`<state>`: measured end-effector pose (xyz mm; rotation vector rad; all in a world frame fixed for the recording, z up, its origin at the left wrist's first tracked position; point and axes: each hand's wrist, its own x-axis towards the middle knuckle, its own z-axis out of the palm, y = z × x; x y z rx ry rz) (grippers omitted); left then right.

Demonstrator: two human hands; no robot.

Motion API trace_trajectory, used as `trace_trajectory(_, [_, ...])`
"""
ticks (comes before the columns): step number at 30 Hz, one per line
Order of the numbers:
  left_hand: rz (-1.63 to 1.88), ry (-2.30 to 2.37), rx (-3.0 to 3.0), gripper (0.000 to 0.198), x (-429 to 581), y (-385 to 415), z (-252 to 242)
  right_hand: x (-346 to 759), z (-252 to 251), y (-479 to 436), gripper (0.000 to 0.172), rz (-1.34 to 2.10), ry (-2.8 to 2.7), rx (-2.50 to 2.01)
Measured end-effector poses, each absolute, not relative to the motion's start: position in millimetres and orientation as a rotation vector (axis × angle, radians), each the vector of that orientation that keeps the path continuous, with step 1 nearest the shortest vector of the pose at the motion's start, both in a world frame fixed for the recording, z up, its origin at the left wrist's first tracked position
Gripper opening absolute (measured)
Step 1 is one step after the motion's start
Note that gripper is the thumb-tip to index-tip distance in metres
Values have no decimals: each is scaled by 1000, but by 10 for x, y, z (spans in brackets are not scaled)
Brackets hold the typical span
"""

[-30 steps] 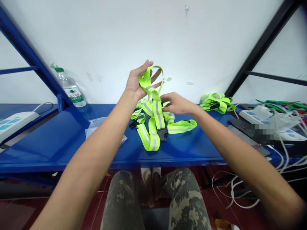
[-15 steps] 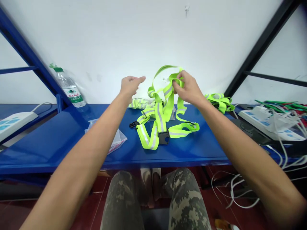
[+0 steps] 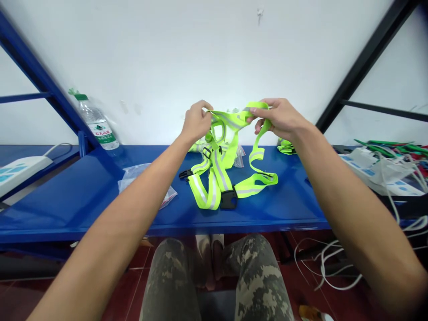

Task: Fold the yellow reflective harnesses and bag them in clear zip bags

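A small workshop, going by the blue steel bench (image 3: 67, 218), power strip (image 3: 18, 171) and loose white cables (image 3: 324, 267)

White wall (image 3: 214, 58) behind blue steel shelf (image 3: 67, 218); black metal frame (image 3: 364, 67) right; dark red tile floor (image 3: 16, 298) below.

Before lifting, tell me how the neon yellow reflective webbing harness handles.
Likely floppy: the neon yellow reflective webbing harness sags in loops below the left hand and right hand. Probably light, held in loose pinches. Its black plastic buckle may swing.
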<state>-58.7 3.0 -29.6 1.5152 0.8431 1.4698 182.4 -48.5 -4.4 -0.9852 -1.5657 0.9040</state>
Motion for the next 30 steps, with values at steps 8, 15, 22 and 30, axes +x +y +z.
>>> trace_trajectory(8, [1513,798,1268,20,-485,34,-225,1931,-173,-300,19,692,-1352,-1170])
trace_trajectory(15, [1490,918,1442,19,-244,-56,-119,1402,-224,-607,21,699,-1710,-1030])
trace_trajectory(22, [1611,1050,1487,30,-161,-138,-33,1235,-396,-761,34,651,-2053,-987])
trace_trajectory(30, [1630,1070,1404,30,-393,-50,2,1480,-399,-592,6,900,-1698,-874])
